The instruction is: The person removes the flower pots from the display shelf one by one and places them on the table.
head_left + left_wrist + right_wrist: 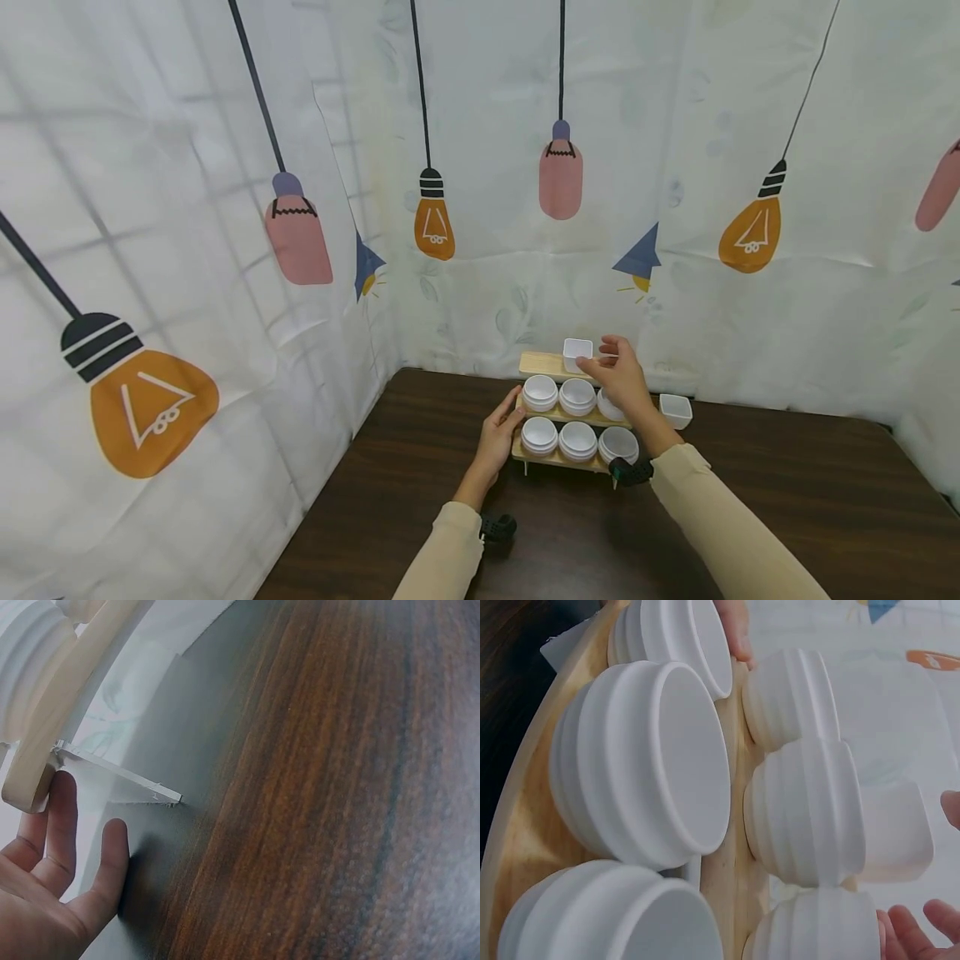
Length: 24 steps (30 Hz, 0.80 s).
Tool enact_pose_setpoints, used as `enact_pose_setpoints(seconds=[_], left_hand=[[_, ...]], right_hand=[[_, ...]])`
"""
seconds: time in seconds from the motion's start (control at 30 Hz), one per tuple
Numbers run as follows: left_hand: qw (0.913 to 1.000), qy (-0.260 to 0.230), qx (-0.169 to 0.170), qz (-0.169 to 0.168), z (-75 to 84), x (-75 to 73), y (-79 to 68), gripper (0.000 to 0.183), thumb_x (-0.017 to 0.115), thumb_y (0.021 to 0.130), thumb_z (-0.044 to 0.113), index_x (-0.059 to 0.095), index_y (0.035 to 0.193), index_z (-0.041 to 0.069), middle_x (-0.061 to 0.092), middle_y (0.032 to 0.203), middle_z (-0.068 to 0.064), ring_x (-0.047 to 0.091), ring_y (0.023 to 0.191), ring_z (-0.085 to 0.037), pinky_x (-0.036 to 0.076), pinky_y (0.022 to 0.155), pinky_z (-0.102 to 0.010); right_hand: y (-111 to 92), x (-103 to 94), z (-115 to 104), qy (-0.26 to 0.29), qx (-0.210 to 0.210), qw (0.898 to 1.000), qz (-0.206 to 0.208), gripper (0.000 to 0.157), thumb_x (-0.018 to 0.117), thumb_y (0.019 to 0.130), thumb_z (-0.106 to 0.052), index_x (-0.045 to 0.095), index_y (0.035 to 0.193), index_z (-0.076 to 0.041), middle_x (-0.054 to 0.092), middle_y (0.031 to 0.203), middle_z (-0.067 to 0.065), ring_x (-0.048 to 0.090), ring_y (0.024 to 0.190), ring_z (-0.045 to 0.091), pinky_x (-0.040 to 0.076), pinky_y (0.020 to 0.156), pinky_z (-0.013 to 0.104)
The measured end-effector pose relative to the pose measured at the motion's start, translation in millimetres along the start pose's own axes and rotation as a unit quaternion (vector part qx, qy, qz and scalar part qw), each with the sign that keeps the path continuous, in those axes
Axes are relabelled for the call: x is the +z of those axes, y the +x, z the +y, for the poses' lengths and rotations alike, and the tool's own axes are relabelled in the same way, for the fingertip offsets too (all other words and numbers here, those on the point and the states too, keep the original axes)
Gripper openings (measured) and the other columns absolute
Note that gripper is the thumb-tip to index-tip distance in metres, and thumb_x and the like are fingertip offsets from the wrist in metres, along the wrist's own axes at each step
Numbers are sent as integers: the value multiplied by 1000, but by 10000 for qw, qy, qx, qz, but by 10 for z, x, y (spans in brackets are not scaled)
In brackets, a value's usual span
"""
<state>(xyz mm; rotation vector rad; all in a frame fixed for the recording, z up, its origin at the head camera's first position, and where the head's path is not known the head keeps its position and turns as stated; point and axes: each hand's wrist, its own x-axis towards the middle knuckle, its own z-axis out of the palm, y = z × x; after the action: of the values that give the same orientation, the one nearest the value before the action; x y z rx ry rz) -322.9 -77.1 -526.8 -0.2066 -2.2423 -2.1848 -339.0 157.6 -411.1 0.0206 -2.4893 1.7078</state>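
A tiered wooden display stand (558, 458) bears white round ridged cups, among them a front-row cup (539, 436) and a middle-row cup (577, 397). On its top tier stands a white square cup (577, 352), also seen in the right wrist view behind the round cups. My right hand (624, 375) is at this square cup, thumb tip overlapping its side, the fingers spread loosely apart. My left hand (495, 437) touches the left end of the middle shelf. In the left wrist view, straight fingers (64, 802) meet the shelf end (30, 776), with one finger apart.
Another white square cup (676, 411) stands on the dark wooden table (780, 483), right of the stand. A clear support leg (124, 771) shows beside the shelf. White curtains (487, 300) printed with lamps hang close behind the table and along its left side.
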Motion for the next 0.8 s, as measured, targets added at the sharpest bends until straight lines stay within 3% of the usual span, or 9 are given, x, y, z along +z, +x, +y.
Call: enact_pose_setpoints(seconds=[0.4,0.8], left_hand=[[9999,141,2,47,-48,5,12,50,56,105,39,46,155,34,65,138,-7,62,113,-11,50,95,-28],[9998,176,7,31,-49,3,6,51,55,106,39,46,155,32,68,131,-8,62,109,-9,51,95,-29]], right_hand=[[75,158,-58,-402,68,9991,125,82,74,94,-37,33,155,-2,44,150,24,48,132,39,45,107,53],[113,265,-71,-519,160,9975,447,85,78,89,-38,35,152,1,47,146,25,52,129,40,46,106,53]])
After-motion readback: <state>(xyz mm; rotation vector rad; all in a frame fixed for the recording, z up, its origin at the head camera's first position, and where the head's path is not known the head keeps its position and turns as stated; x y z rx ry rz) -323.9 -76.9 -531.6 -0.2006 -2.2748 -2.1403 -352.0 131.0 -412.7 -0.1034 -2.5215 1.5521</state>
